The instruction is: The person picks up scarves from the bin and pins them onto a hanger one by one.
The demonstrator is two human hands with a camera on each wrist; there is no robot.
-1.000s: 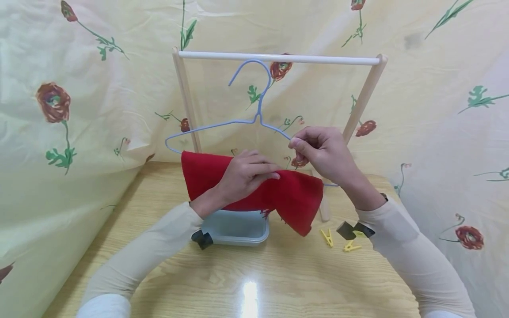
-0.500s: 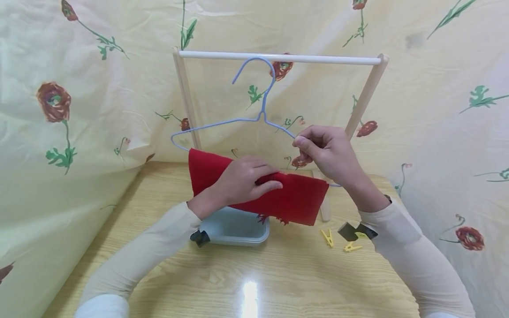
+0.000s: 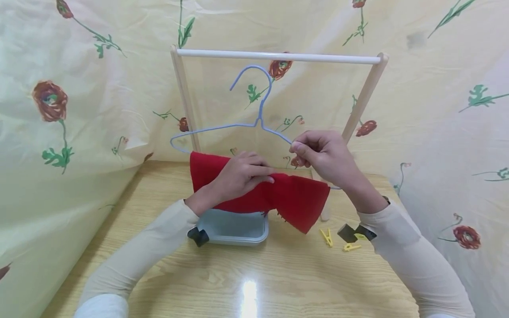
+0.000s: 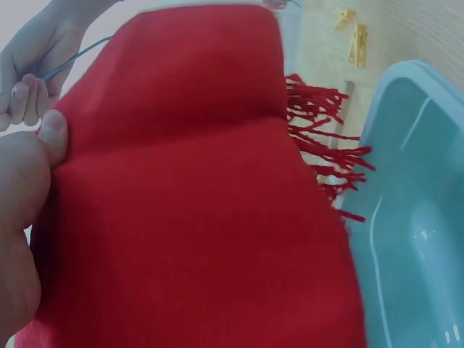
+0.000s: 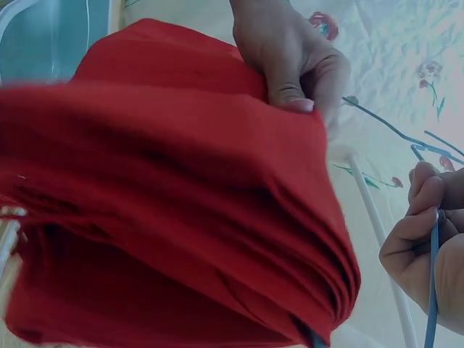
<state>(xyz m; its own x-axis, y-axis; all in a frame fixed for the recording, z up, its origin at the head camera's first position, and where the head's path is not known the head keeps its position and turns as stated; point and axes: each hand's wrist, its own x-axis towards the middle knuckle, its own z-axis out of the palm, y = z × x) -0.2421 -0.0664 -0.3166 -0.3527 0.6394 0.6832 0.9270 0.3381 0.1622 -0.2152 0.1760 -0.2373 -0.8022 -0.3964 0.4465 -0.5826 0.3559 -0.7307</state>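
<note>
A red scarf (image 3: pixel 298 201) with fringe hangs folded over the bottom bar of a blue wire hanger (image 3: pixel 260 113). My left hand (image 3: pixel 240 176) holds the scarf at its upper fold, near the middle. In the right wrist view, the thumb of the left hand (image 5: pixel 283 61) presses on the cloth's near side, and several stacked layers show at the scarf's end. My right hand (image 3: pixel 326 157) pinches the hanger's right shoulder between thumb and fingers. The left wrist view shows the scarf's fringe (image 4: pixel 326 148) dangling beside the blue-grey basin.
Behind the hanger stands a rack with wooden posts and a white rail (image 3: pixel 222 54); the hook is apart from it. The blue-grey basin (image 3: pixel 238 241) sits below the scarf. Two yellow clothespins, one upright in view (image 3: pixel 327 237) and one sideways (image 3: pixel 351 247), lie on the wooden table (image 3: pixel 191 282).
The hanger rose slightly, then came down a little. The left thumb lifted off and pressed back onto the scarf. The scarf's right part flattened, then gathered again with its lower corner drooping.
</note>
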